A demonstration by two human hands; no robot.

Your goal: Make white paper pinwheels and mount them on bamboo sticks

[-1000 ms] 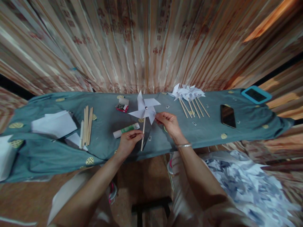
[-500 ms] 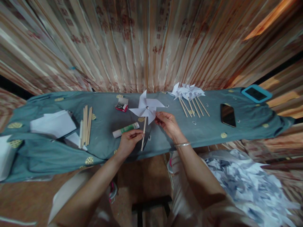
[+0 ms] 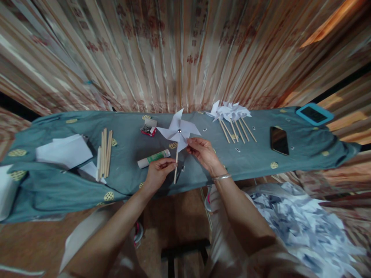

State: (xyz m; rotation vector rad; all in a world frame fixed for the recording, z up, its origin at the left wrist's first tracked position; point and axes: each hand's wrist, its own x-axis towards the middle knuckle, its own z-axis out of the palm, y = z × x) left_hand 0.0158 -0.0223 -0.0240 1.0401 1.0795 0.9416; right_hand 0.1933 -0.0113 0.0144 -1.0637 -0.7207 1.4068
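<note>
A white paper pinwheel [image 3: 175, 127] with a silver pin at its centre is held over the middle of the cloth-covered table. My left hand [image 3: 160, 172] pinches its thin wooden stick [image 3: 176, 170] below the blades. On the other side, my right hand [image 3: 203, 153] has thumb and fingertips closed on the lower right blade. A glue stick [image 3: 154, 158] with a green label lies just beyond my left hand. Behind it stands an open red and white box [image 3: 148, 128] of small metal pins.
Several pinwheels [image 3: 230, 112] lie at the back right, near a phone [image 3: 279, 140] and a blue-framed device [image 3: 314, 114]. Wooden sticks [image 3: 106, 154] and paper sheets [image 3: 65, 150] are on the left. A large heap of folded paper [image 3: 304, 224] sits below the table at right.
The pinwheel's blades have turned slightly clockwise, and my right hand has shifted a little left with the blade. My left hand keeps its hold on the stick.
</note>
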